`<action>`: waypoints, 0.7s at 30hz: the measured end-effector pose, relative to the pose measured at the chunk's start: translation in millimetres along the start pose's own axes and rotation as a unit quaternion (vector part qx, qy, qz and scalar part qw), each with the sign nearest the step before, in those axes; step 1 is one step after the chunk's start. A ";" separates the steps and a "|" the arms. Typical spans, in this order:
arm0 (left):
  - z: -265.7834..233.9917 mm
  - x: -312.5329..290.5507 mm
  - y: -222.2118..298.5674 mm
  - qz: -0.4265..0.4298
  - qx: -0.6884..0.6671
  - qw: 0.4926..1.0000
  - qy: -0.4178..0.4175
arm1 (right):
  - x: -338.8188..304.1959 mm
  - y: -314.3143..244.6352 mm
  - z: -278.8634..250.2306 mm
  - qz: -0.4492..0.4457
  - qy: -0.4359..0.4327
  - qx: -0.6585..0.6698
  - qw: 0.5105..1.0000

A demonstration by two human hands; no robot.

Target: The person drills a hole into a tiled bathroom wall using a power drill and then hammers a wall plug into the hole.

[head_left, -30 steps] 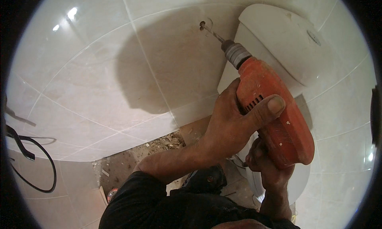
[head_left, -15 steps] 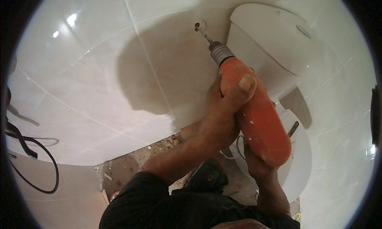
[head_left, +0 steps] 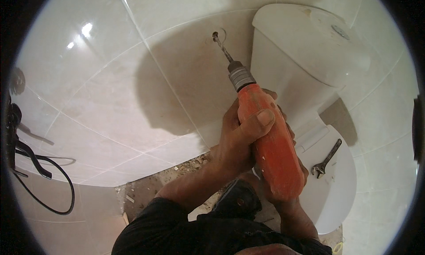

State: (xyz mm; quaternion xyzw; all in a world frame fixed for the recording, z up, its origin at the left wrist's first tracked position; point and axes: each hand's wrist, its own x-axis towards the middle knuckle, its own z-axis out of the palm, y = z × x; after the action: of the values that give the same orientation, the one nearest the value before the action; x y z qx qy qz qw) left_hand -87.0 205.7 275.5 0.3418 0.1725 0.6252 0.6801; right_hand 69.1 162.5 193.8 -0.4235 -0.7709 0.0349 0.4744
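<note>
An orange-red power drill points up and away toward the tiled wall. The tip of its long drill bit sits at a dark hole in a tile, beside a drawn circle. My left hand wraps round the front of the body, just behind the grey chuck, its thumb lying along the top. Below and behind the body, my right hand closes on the rear of the drill; most of its fingers are hidden.
A white toilet cistern stands right of the hole. On the closed toilet lid lies an adjustable wrench. Black hoses hang at far left. Rubble lies on the floor along the wall's foot.
The drill has shifted slightly back and left, swinging more upright in the picture. More of the bit now shows, and the wrench has come into fuller view.
</note>
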 end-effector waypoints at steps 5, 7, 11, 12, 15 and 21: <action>-4.0 -0.7 -0.9 0.000 0.016 1.000 -0.004 | -8.9 -0.7 3.0 0.031 -0.018 0.027 0.999; -7.5 -1.2 -5.0 0.003 0.017 1.000 -0.014 | -9.1 -0.8 3.8 0.022 -0.020 0.016 0.999; -7.0 8.3 -0.5 0.031 0.002 0.999 0.009 | 7.2 -2.6 4.2 0.001 0.020 0.063 0.998; -7.6 13.3 1.8 0.026 -0.015 0.999 0.029 | 14.1 -4.2 4.4 0.003 0.037 0.087 0.996; -2.4 23.2 4.3 0.032 0.004 0.997 0.067 | 17.4 -0.6 3.2 0.001 0.049 0.061 0.997; -3.6 27.7 10.2 0.016 -0.047 0.996 0.073 | 17.7 -2.3 6.0 -0.006 0.070 0.091 0.993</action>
State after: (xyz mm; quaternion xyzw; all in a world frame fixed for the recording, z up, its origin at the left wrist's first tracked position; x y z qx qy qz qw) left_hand -92.5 233.2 285.2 0.2659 0.1861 0.6669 0.6707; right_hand 59.8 175.3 203.9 -0.3752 -0.7320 0.0719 0.5642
